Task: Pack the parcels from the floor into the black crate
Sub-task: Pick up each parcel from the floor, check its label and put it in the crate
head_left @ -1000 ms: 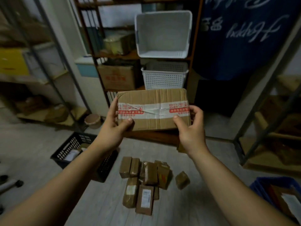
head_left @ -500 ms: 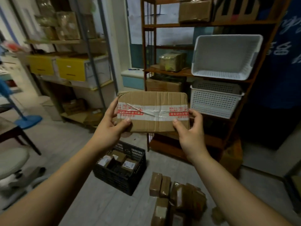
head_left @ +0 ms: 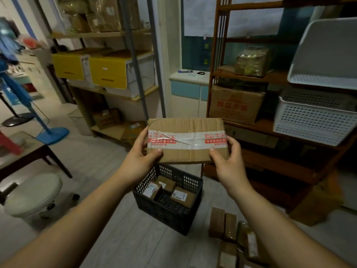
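I hold a flat brown cardboard parcel (head_left: 186, 141) with a white and red tape band at chest height. My left hand (head_left: 142, 158) grips its left end and my right hand (head_left: 226, 161) grips its right end. Directly below the parcel, on the floor, stands the black crate (head_left: 170, 209) with several small brown parcels inside (head_left: 179, 196). More brown parcels (head_left: 224, 225) lie on the floor to the right of the crate, partly hidden by my right forearm.
A brown wooden shelf (head_left: 270, 161) with white baskets (head_left: 313, 120) and a cardboard box (head_left: 235, 105) rises behind the crate. A metal rack with yellow drawers (head_left: 108, 74) stands at left. A white round stool (head_left: 32, 194) and a dark table (head_left: 29, 151) sit at far left.
My view has swung left, so the crate now sits under the held parcel and the floor parcels have slid to the lower right. Both hands keep the same grip.
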`<state>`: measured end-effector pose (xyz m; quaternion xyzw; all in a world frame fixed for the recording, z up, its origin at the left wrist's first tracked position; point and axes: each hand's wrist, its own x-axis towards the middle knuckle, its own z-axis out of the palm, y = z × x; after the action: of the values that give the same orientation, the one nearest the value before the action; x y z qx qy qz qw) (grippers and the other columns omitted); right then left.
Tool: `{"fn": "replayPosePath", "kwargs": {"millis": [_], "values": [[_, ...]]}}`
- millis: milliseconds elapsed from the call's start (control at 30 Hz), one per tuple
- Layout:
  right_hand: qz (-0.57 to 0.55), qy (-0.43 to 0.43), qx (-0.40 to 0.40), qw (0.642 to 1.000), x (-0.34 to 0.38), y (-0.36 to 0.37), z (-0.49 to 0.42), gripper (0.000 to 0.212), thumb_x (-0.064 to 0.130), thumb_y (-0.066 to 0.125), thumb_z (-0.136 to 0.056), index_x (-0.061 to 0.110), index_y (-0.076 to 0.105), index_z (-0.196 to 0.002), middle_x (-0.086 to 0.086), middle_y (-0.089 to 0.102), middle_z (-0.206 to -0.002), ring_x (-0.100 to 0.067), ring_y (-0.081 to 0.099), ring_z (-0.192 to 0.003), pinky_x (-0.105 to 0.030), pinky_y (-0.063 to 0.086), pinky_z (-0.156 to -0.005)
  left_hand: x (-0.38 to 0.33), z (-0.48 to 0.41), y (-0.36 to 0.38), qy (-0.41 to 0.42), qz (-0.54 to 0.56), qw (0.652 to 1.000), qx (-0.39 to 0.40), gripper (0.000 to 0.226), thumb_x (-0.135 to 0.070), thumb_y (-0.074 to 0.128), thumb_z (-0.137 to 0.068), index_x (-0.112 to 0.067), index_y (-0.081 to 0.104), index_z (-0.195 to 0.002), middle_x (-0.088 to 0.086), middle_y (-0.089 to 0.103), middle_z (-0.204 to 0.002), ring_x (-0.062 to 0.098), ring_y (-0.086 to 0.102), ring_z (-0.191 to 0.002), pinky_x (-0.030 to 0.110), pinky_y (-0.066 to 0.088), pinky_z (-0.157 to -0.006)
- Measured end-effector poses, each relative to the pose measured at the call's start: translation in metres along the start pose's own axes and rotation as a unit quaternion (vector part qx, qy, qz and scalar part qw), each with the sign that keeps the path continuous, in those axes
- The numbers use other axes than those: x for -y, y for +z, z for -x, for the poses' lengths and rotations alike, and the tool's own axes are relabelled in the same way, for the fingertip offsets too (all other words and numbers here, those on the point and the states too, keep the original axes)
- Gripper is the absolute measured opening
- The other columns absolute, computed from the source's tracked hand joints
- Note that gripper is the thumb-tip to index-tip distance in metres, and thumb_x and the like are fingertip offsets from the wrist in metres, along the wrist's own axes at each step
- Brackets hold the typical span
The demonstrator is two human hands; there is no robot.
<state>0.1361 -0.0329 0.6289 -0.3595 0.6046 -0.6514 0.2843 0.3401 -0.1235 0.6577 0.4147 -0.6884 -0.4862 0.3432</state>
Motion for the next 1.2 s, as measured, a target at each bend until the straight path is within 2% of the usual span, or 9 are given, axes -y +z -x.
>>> {"fn": "replayPosePath", "kwargs": {"millis": [100, 233, 500, 667, 767, 867, 1033, 1133, 1200], "values": [[0.000, 0.019, -0.009, 1.000, -0.020, 0.024, -0.041, 0.048, 0.017, 0.059, -0.091, 0.034, 0.037, -0.130, 0.024, 0.048, -0.104, 0.002, 0.050, -0.096, -0.013, 0.042, -0.073, 0.017, -0.047, -0.009, -0.013, -0.010, 1.000, 0.013, 0.076, -0.020, 0.058, -0.091, -0.043, 0.012, -0.147, -0.007, 0.048, -0.130, 0.014, 0.052, -0.116, 0.044, 0.044, -0.103], [-0.011, 0.041, -0.016, 0.999, -0.043, 0.063, -0.108, 0.052, 0.017, 0.058, -0.092, 0.029, 0.035, -0.137, 0.019, 0.051, -0.107, 0.002, 0.052, -0.096, -0.014, 0.043, -0.073, 0.034, -0.115, -0.021, -0.013, -0.022, 1.000, 0.018, 0.073, -0.015, 0.056, -0.092, -0.040, 0.014, -0.147, -0.020, 0.052, -0.115, 0.002, 0.055, -0.103, 0.021, 0.049, -0.083], [0.010, 0.092, 0.009, 0.996, -0.084, 0.130, -0.211, 0.054, 0.022, 0.060, -0.091, 0.030, 0.033, -0.138, 0.013, 0.049, -0.116, -0.006, 0.048, -0.108, -0.022, 0.042, -0.083, 0.079, -0.230, -0.056, -0.059, -0.032, 0.998, 0.010, 0.071, -0.016, 0.054, -0.092, -0.042, 0.014, -0.145, -0.024, 0.049, -0.111, 0.016, 0.053, -0.113, 0.034, 0.044, -0.096], [0.029, 0.136, -0.035, 0.990, -0.118, 0.134, -0.244, 0.057, 0.023, 0.060, -0.091, 0.033, 0.031, -0.140, 0.010, 0.051, -0.124, -0.011, 0.051, -0.112, -0.028, 0.048, -0.085, 0.109, -0.290, -0.043, -0.050, -0.049, 0.994, 0.085, 0.055, -0.010, 0.054, -0.092, -0.051, 0.030, -0.121, -0.027, 0.052, -0.101, -0.002, 0.057, -0.092, 0.012, 0.047, -0.070], [0.027, 0.152, -0.080, 0.985, -0.141, 0.141, -0.256, 0.059, 0.019, 0.061, -0.091, 0.029, 0.031, -0.141, 0.007, 0.052, -0.125, -0.012, 0.052, -0.112, -0.026, 0.045, -0.087, 0.131, -0.332, -0.037, -0.036, -0.071, 0.987, 0.141, 0.055, -0.003, 0.055, -0.090, -0.051, 0.036, -0.110, -0.022, 0.055, -0.104, -0.002, 0.056, -0.096, 0.019, 0.048, -0.084], [0.056, 0.158, -0.135, 0.977, -0.165, 0.159, -0.264, 0.056, 0.014, 0.060, -0.090, 0.022, 0.035, -0.140, 0.003, 0.052, -0.125, -0.010, 0.053, -0.108, -0.015, 0.044, -0.078, 0.162, -0.372, -0.038, -0.027, -0.086, 0.978, 0.189, 0.053, -0.007, 0.060, -0.087, -0.033, 0.043, -0.130, -0.007, 0.058, -0.117, 0.011, 0.057, -0.109, 0.036, 0.050, -0.095], [0.126, 0.201, -0.193, 0.952, -0.225, 0.201, -0.270, 0.051, 0.043, 0.058, -0.085, 0.041, 0.041, -0.133, -0.001, 0.052, -0.130, -0.015, 0.055, -0.113, -0.041, 0.053, -0.091, 0.229, -0.426, -0.047, -0.039, -0.087, 0.958, 0.271, 0.060, -0.022, 0.062, -0.088, -0.033, 0.034, -0.139, -0.009, 0.054, -0.129, 0.008, 0.053, -0.118, 0.031, 0.049, -0.094], [0.151, 0.230, -0.194, 0.942, -0.272, 0.219, -0.273, 0.039, 0.036, 0.058, -0.088, 0.045, 0.046, -0.124, 0.002, 0.056, -0.121, -0.013, 0.056, -0.110, -0.043, 0.052, -0.092, 0.281, -0.444, -0.039, -0.078, -0.055, 0.949, 0.300, 0.050, -0.012, 0.062, -0.087, -0.038, 0.042, -0.124, -0.013, 0.058, -0.113, -0.008, 0.060, -0.100, 0.015, 0.055, -0.072], [0.161, 0.255, -0.178, 0.937, -0.305, 0.224, -0.277, 0.045, 0.030, 0.060, -0.087, 0.045, 0.043, -0.126, 0.002, 0.056, -0.120, -0.015, 0.057, -0.110, -0.045, 0.051, -0.093, 0.319, -0.451, -0.028, -0.094, -0.063, 0.949, 0.294, 0.050, -0.006, 0.063, -0.085, -0.039, 0.046, -0.119, -0.009, 0.062, -0.110, -0.005, 0.062, -0.100, 0.017, 0.057, -0.077]]}}
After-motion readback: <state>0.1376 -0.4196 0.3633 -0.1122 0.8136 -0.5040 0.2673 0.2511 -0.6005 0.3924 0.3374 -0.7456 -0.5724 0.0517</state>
